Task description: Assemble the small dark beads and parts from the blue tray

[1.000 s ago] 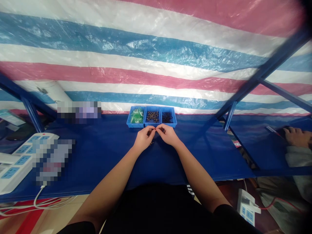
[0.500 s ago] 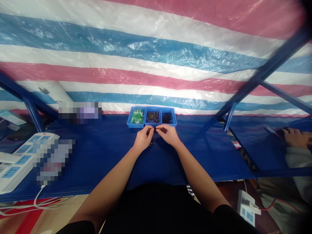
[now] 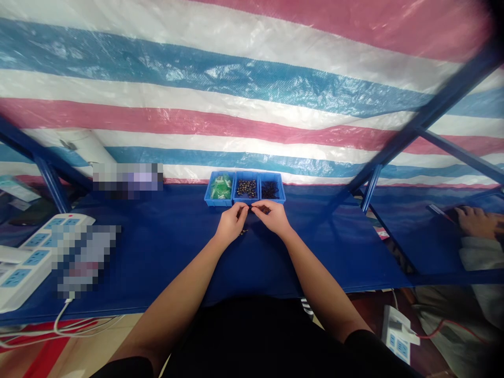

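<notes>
My left hand [image 3: 231, 220] and my right hand [image 3: 272, 216] meet fingertip to fingertip just in front of the bins, both pinched closed. Between them shows a tiny dark piece [image 3: 250, 207], too small to name. On the blue table near my left hand lies a small dark and brass-coloured part [image 3: 244, 231]. Right behind the hands stand three blue bins side by side. The left bin [image 3: 218, 202] has green and clear plastic packaging in it. In the middle bin [image 3: 241, 200] are many small black and brass-coloured parts; the right bin [image 3: 277, 199] holds small black pieces.
A white power strip [image 3: 47, 252] and a blurred-out device [image 3: 88, 260] with a white cable lie at the left. Blue metal posts [image 3: 370, 189] flank the table. Another person's hand [image 3: 478, 220] is at the far right. Striped sheeting [image 3: 252, 126] hangs behind.
My hands hold nearly the same pinched pose at the same place. The view has shifted very slightly; nothing else has visibly moved.
</notes>
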{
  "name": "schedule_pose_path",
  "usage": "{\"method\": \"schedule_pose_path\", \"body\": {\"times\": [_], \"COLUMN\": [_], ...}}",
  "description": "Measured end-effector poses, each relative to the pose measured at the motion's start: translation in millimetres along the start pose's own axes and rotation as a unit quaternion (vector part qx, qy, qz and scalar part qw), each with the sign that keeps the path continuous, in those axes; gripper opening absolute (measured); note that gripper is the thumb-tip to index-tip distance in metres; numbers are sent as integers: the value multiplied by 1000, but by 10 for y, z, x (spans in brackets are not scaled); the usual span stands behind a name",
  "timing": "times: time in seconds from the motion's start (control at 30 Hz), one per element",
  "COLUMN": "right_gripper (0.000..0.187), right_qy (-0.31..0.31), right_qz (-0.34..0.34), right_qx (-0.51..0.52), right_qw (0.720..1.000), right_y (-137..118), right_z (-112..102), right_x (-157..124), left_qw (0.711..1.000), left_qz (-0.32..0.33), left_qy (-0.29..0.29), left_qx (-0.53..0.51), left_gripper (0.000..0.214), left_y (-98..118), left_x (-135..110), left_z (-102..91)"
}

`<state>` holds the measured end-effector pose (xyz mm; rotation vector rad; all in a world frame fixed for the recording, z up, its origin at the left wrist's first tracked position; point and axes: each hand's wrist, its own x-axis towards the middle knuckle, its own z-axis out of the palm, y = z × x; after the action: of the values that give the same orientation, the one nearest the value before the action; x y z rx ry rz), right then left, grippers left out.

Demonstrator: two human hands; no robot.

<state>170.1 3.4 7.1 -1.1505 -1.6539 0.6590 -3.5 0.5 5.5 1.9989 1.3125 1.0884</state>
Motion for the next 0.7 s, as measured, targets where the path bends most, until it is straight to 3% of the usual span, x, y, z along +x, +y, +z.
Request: {"method": "schedule_pose_path", "body": {"times": [0.7], "right_gripper": [21], "right_qy": [-4], "right_qz": [4], "right_qx": [-10], "right_qw": [1000], "right_y": [-19], "right_z": [2], "right_x": [-1], "left_qw": [1000], "left_qz": [5], "left_qy": [-12], "left_qx": [-16], "left_gripper": [25], "left_y": [51], "left_x": [-5], "left_z": [-18]}}
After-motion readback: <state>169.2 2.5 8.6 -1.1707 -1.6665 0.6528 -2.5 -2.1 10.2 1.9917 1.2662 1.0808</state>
